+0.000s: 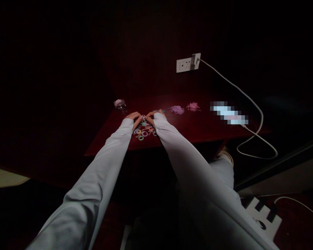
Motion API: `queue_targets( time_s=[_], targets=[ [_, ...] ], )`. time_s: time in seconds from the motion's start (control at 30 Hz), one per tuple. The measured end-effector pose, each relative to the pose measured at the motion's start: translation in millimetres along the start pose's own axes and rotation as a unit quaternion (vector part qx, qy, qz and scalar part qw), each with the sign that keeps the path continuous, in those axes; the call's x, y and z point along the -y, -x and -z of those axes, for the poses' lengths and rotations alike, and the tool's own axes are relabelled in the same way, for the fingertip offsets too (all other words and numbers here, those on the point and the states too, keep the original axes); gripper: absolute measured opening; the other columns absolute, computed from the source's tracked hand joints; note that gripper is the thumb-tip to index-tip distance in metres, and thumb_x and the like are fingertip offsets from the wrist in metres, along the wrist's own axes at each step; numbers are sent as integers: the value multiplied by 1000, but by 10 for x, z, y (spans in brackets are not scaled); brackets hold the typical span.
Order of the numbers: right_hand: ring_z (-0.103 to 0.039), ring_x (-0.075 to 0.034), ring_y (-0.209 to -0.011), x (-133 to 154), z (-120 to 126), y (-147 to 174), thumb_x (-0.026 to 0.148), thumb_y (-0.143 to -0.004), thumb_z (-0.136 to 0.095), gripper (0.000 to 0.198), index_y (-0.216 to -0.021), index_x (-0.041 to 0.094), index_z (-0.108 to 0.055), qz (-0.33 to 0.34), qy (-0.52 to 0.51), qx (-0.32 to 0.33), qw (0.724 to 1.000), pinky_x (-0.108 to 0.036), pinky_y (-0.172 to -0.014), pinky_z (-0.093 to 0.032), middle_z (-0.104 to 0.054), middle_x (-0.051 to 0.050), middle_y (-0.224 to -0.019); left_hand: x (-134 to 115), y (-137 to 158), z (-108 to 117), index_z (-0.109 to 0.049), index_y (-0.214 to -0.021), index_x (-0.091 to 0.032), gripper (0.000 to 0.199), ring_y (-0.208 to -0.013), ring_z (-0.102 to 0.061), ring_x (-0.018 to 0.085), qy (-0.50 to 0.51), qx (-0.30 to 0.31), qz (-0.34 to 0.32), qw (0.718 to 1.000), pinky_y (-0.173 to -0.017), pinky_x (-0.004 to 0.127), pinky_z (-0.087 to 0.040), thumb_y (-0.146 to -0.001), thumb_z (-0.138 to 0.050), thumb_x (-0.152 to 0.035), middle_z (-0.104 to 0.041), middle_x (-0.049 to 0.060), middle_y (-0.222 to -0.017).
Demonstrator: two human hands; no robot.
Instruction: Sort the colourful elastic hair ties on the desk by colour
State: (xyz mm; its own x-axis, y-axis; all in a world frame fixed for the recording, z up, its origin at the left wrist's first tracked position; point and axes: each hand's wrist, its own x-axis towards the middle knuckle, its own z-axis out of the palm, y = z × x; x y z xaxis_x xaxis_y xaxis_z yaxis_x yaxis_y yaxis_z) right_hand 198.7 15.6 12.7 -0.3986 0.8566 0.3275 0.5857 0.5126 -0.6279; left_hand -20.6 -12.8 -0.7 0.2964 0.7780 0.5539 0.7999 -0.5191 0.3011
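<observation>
Curling fingers [136, 115] beside pastel rings [147, 128]

Qty: 1 L hand [134, 116], 1 R hand [151, 115], 1 jar [120, 106], 1 purple pile [176, 110], 1 pink pile [193, 106], 1 outlet plate [183, 65], 1 plug [195, 59]. Rings [147, 128]: several, too jumbled to ct.
</observation>
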Motion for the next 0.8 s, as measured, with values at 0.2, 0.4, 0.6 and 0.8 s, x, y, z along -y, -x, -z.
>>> queue_targets(
  time_s=[0.2,0.4,0.6,0.8],
  targets=[
    [-55,-30,-124,-52,13,-8,39,-103,-70,23,-102,28,-90,-5,0,-8,1000,-45,-113,-38,-83,-6,-115,-22,-10,31,-69,-88,-24,42,-91,-69,24,-6,2,11,1000,-90,36,-56,-115,-49,-50,-73,7,-93],
    [-57,-30,-127,-153,99,-12,37,-106,-65,25,-103,30,-89,-37,-3,-38,999,-46,-113,-40,-83,-4,-119,-36,1,44,-67,-86,-25,45,-87,-68,23,2,-7,12,1000,-87,36,-56,-117,-49,-52,-71,6,-89],
    [-55,-34,-131,-334,194,-51,41,-111,-60,29,-108,27,-86,-115,21,-135,984,-47,-110,-41,-80,-11,-124,-55,-4,31,-69,-86,-24,43,-90,-69,23,6,-5,15,1000,-91,35,-57,-115,-48,-47,-73,6,-91],
    [-51,-41,-135,-484,176,-157,38,-110,-61,29,-104,22,-85,-130,41,-178,975,-56,-111,-39,-76,-19,-132,-106,-5,34,-70,-86,-24,48,-95,-73,23,17,8,16,1000,-95,35,-58,-117,-46,-51,-77,7,-96]
  ],
)
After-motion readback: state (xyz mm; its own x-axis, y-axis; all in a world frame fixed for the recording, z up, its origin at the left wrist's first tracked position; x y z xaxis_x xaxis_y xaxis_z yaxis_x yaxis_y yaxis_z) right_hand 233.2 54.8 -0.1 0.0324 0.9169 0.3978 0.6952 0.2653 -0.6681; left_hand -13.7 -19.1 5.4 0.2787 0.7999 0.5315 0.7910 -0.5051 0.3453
